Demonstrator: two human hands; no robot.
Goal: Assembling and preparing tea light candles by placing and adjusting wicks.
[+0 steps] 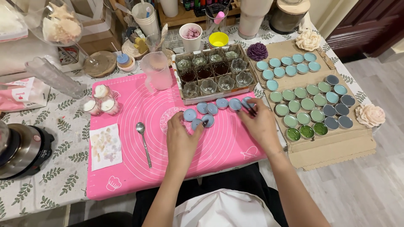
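A: Head view. Your left hand (182, 136) rests on the pink mat (126, 168), fingers curled loosely over two blue tins (202, 122); your right hand (260, 122) pinches another blue tin (247, 103) at the end of the row lying just below the box (179, 90) of glass cups.

B: Where does the risk lie?

A: In crowding. The tins touch or nearly touch, so a nudge from either hand could push a neighbour out of line or tip it. If their fill is not set, which the view does not show, it would smear.

B: And around them?

A: The clear jug (156, 71) stands near your left forearm's path; a wide reach could knock it. On the right, filled tins on the cardboard (332, 147) sit near your wrist.
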